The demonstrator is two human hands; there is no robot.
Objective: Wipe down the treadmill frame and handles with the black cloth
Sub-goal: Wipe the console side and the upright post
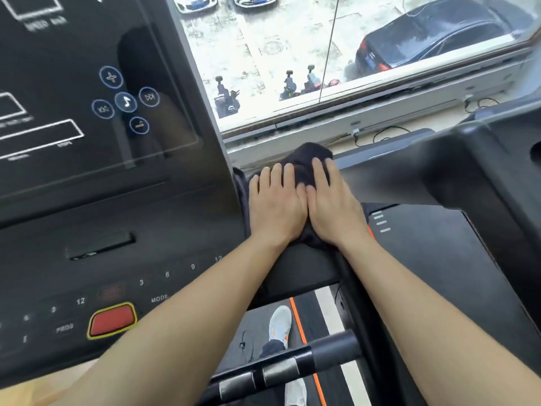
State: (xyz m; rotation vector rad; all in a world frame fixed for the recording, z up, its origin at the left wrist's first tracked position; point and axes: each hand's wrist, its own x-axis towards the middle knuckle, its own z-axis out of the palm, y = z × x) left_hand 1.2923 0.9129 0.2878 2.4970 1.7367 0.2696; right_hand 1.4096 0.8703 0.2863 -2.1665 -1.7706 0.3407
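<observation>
Black cloth (307, 159) lies bunched on the frame (304, 268) right of the console (117, 200), pinned under your flat left hand (276, 205) and right hand (330, 206), so you're mid-wipe; next, I'd judge, push it forward, then do the handle (292, 367).

Both forearms bare, reaching forward and converging, wrists nearly straight. Left hand (275, 208) lies palm down, fingers extended and slightly spread, flat on the black cloth (304, 159); right hand (333, 206) lies palm down just beside it, fingers together and pointing forward, thumb side touching the left hand's thumb side along the inner edges. Neither hand closes around the cloth: both press it flat from above, with cloth showing ahead of the fingertips and in the gap below the two wrists.
</observation>
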